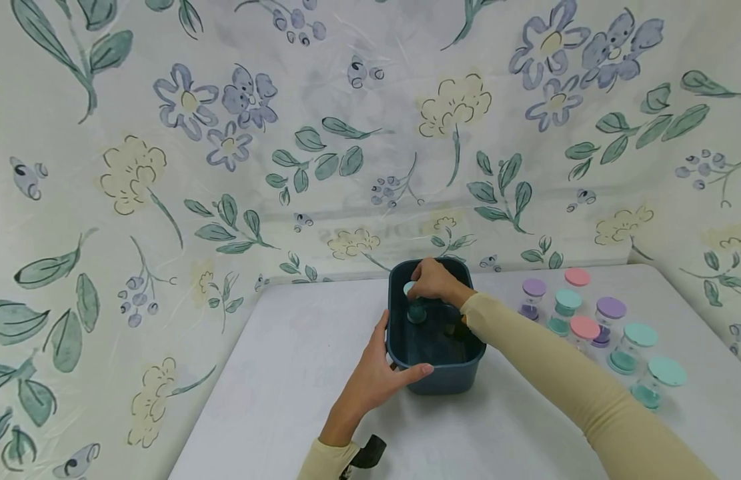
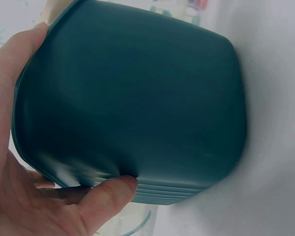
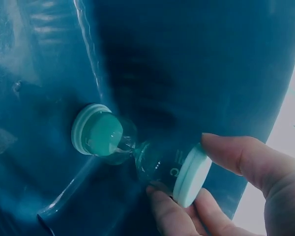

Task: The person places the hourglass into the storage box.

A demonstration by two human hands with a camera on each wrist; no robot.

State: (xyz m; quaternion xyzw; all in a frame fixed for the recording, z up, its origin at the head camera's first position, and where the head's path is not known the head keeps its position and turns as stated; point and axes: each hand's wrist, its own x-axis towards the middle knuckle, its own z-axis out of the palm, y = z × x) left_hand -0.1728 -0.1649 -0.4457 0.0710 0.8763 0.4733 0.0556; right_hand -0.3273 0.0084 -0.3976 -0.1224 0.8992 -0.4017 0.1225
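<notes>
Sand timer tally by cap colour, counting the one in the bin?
Teal-capped timers: 4, including one the right hand holds in the bin
Pink-capped timers: 2
Purple-capped timers: 2
Total: 8

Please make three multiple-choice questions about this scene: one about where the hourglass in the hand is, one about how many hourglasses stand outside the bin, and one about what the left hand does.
1. Where is the mint-capped hourglass that the right hand holds?
A. inside the dark blue bin
B. on the table left of the bin
C. among the other timers

2. How many hourglasses stand on the table right of the bin?
A. three
B. eight
C. twelve

3. What does the left hand do?
A. lies flat on the table
B. grips the bin's near rim
C. holds a purple hourglass

Answers: 1 A, the right wrist view shows blue walls around it. 2 B, the head view shows eight caps. 3 B, the thumb lies on the rim and the fingers on the wall.
</notes>
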